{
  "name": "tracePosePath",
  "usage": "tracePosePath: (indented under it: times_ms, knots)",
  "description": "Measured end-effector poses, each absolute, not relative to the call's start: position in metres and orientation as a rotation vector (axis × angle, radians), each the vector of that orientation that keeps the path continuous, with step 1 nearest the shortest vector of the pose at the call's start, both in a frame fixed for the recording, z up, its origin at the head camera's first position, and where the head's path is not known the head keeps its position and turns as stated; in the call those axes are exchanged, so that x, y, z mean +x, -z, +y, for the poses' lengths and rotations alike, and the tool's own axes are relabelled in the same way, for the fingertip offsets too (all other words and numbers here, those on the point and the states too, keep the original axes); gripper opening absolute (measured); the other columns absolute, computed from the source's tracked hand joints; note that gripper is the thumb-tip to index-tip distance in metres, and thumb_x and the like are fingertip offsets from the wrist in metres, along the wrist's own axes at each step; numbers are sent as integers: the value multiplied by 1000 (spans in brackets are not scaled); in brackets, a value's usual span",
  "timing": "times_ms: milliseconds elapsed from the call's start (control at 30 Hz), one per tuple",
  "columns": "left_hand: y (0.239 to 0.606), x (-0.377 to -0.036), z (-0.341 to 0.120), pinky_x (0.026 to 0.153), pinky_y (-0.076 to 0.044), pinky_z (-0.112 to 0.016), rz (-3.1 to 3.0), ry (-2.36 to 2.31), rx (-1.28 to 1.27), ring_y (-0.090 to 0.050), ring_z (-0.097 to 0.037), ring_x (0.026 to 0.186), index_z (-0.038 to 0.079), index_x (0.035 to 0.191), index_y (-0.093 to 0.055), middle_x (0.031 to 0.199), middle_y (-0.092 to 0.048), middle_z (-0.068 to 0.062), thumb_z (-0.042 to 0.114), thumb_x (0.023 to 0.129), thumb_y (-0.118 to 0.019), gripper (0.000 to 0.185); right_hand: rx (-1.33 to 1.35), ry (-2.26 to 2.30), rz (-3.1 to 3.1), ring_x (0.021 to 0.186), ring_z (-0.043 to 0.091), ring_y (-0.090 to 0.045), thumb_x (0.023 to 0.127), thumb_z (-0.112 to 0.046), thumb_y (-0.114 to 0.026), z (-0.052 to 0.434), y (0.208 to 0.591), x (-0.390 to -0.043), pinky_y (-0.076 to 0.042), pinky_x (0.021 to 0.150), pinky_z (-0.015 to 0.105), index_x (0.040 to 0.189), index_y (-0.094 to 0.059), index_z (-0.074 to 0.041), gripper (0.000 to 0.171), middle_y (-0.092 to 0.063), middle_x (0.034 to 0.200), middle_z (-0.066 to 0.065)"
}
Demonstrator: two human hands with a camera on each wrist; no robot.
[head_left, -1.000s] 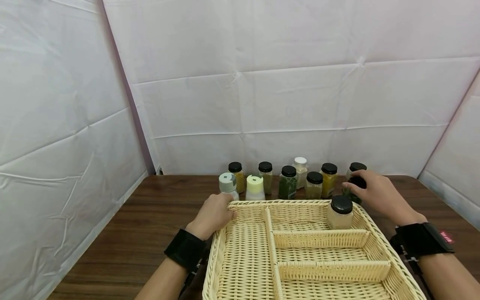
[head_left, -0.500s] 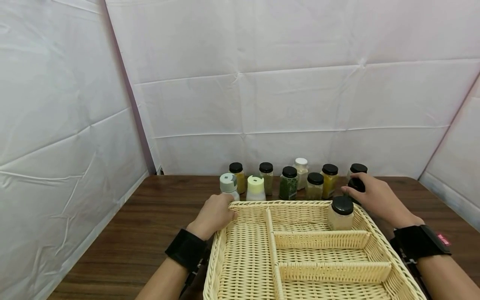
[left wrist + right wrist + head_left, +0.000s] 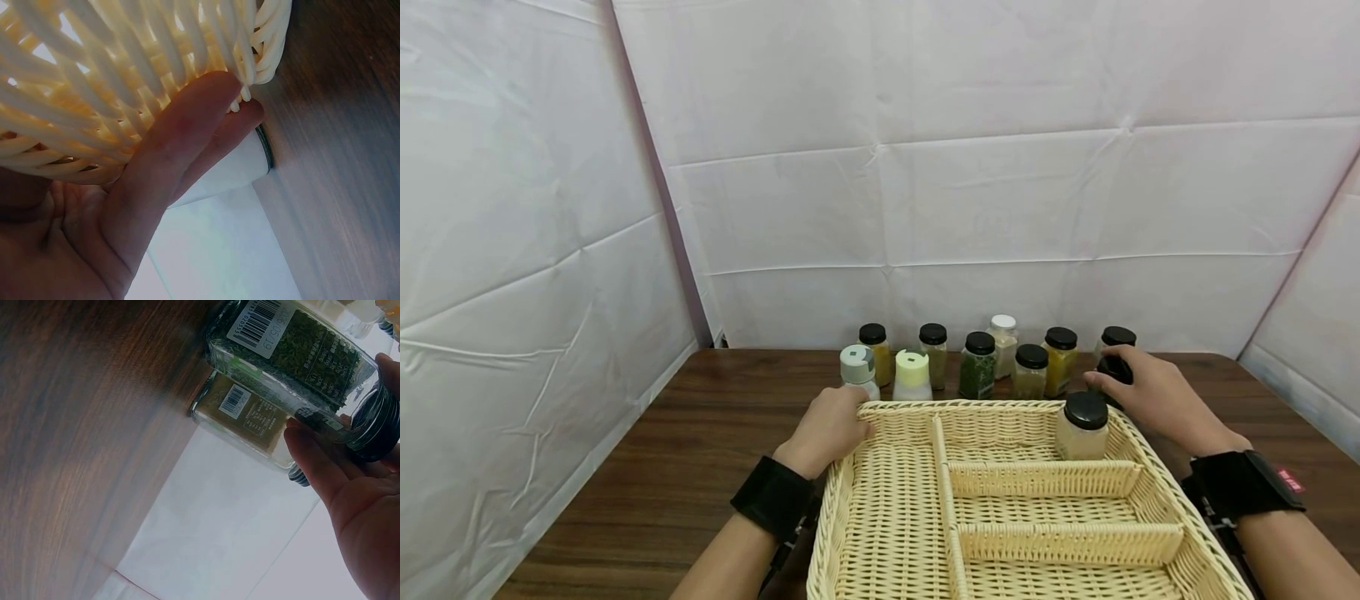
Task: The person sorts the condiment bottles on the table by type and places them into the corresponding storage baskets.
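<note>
Right hand (image 3: 1150, 396) grips black lid of green-herb glass jar (image 3: 294, 347), far right on brown wood table (image 3: 700, 433). Left hand (image 3: 827, 429) flat, fingers straight, steadying cream woven basket (image 3: 1150, 475). Jar could slip, bump neighbour jar (image 3: 247, 415) over.

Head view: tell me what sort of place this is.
Probably a makeshift recording set, not a kitchen: creased white sheeting walls in a wooden table that holds only a row of spice jars and a divided wicker basket.
</note>
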State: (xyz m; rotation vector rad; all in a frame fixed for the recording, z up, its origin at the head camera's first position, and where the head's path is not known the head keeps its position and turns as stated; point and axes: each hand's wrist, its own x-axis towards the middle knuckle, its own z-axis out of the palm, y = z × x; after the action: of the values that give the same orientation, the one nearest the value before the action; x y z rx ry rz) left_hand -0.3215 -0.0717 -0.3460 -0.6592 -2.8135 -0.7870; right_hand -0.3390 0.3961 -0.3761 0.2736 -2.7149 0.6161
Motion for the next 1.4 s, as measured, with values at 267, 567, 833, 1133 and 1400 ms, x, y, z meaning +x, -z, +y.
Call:
tracePosePath:
  times_ms: [267, 567, 833, 1133, 1400]
  knots:
    - [346, -321, -72, 68, -53, -34, -2807, 779, -658, -57, -15, 69, 1, 96, -73, 83, -69, -7, -1, 91, -80, 9, 268, -572, -2707, 127, 49, -55, 104, -69, -50, 412, 391, -356, -46, 99, 64, 161, -36, -1, 90, -50, 148, 29]
    - [345, -319, -72, 66, -51, -32, -2804, 795, -672, -56, -15, 66, 2, 95, -72, 81, -68, -6, -1, 91, -80, 9, 276, -579, -2687, 131, 44, -52, 100, -78, -44, 435, 415, -377, -43, 103, 62, 165, -33, -9, 95, -48, 151, 24]
    - [345, -321, -71, 67, -51, -32, -2800, 786, -678, -56, -15, 67, 2, 94, -73, 82, -68, -6, -2, 90, -79, 8, 284, -588, -2685, 133, 45, -51, 103, -72, -48, 429, 410, -371, -43, 104, 62, 165, -33, -9, 91, -47, 153, 25]
    - [346, -323, -71, 69, -53, -34, -2804, 775, -669, -57, -15, 69, 1, 97, -73, 85, -69, -7, 0, 91, -80, 9, 263, -559, -2672, 131, 44, -52, 105, -65, -52, 426, 408, -368, -43, 103, 61, 164, -34, -8, 84, -49, 150, 24]
    - [344, -321, -71, 69, -53, -33, -2811, 771, -651, -58, -15, 70, 1, 96, -73, 85, -70, -7, 0, 91, -80, 9, 292, -595, -2663, 129, 49, -52, 108, -55, -54, 408, 379, -347, -45, 96, 63, 162, -36, -3, 78, -50, 148, 28]
